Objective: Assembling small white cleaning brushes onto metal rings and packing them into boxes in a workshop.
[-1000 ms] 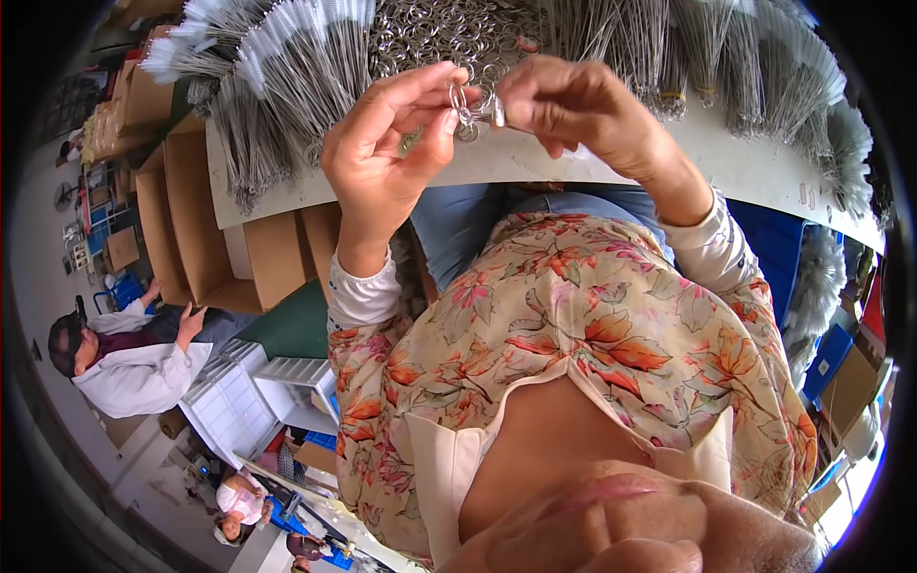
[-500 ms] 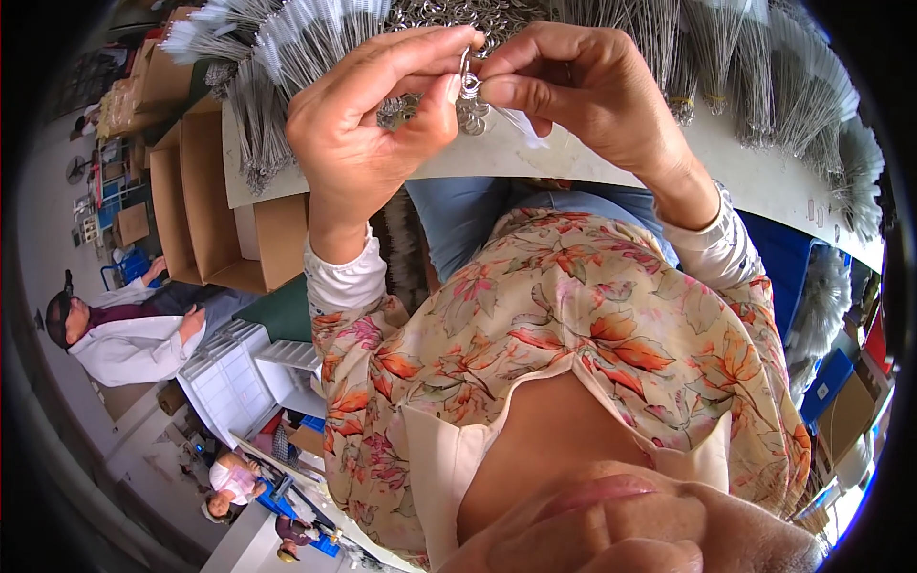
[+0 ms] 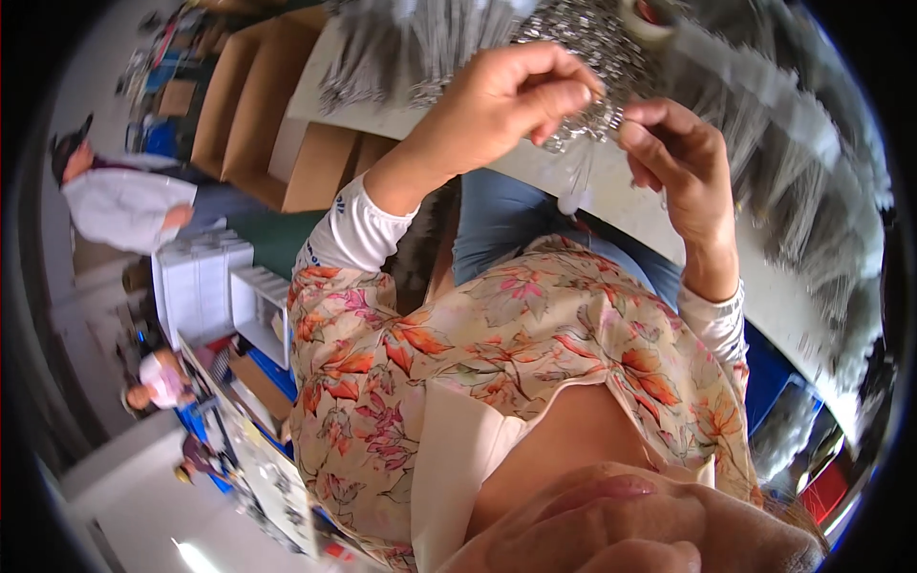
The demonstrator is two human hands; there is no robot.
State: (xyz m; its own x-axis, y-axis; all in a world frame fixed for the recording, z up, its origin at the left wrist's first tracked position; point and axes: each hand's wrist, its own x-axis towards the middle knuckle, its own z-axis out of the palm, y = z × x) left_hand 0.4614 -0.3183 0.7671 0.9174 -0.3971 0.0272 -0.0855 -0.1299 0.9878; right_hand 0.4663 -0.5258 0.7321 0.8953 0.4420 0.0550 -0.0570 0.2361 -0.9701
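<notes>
My left hand (image 3: 521, 100) is closed in a pinch, thumb against fingers, in front of a pile of small shiny metal hooks and rings (image 3: 583, 29). A little to its right, my right hand (image 3: 683, 162) also pinches, fingertips pointing left. Bright metal bits show in the narrow gap between the two pinches; blur hides which of them are held and which lie in the pile. Below this gap hang thin wires ending in a white bristle tip (image 3: 570, 202), like a small wire brush. How it is held is hidden.
Bundles of thin wire brushes (image 3: 449, 43) stand at the back left of the pale table (image 3: 377, 116), with more bundles (image 3: 793, 153) along the right. A roll of tape (image 3: 648, 21) lies behind the pile. Cardboard boxes (image 3: 253, 105) stand at left. A person in a white jacket (image 3: 129, 205) is beyond.
Both hands have shifted right in the picture and moved a little apart; before, their fingertips met on a small metal hook. The whole view has turned, bringing the tape roll into sight.
</notes>
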